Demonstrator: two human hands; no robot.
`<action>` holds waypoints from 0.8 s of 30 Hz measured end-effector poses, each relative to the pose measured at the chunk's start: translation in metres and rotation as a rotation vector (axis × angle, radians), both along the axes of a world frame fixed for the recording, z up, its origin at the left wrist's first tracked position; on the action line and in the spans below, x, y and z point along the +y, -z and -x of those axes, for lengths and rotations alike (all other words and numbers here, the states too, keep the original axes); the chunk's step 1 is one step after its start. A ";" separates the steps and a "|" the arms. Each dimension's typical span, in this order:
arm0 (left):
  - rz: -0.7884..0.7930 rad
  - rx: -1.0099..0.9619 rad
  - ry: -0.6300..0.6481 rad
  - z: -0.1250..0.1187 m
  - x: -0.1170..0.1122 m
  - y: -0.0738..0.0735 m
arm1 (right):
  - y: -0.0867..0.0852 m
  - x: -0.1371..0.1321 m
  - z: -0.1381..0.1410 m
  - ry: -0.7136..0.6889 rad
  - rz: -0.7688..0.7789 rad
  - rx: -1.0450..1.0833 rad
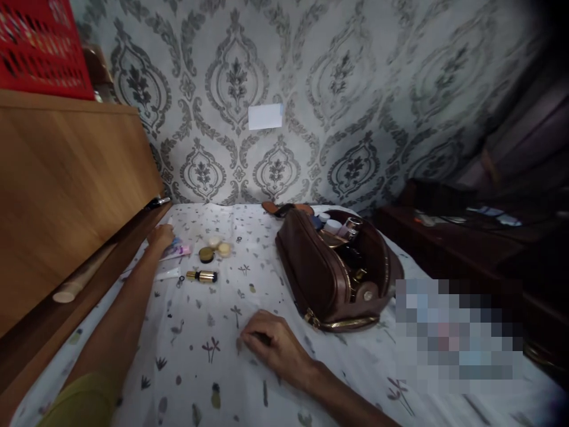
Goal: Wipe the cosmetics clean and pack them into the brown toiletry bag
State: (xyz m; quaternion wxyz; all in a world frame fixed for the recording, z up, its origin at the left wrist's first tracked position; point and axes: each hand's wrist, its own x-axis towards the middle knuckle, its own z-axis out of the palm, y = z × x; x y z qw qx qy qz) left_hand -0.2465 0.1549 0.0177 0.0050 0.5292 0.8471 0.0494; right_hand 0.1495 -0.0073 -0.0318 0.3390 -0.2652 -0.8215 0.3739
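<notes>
My left hand [160,237] reaches far forward along the bed's left side and rests on a pink and white tube [176,251], fingers curled over its end. My right hand [272,344] lies on the white patterned sheet [222,379] near me, fingers curled with a small dark thing under them that I cannot make out. A gold and black lipstick-like tube [202,276] lies near the left hand, with small round compacts [216,249] just beyond. An open brown leather toiletry bag [333,273] full of bottles stands to the right of both hands.
A wooden headboard or cabinet side [66,196] runs along the left, with a red crate [40,47] on top. Patterned wallpaper with a white card [265,116] is behind. A dark wooden side table [466,237] stands at the right.
</notes>
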 end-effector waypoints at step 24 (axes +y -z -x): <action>-0.033 0.088 0.207 -0.049 0.015 0.001 | -0.002 -0.003 -0.004 0.004 -0.015 -0.044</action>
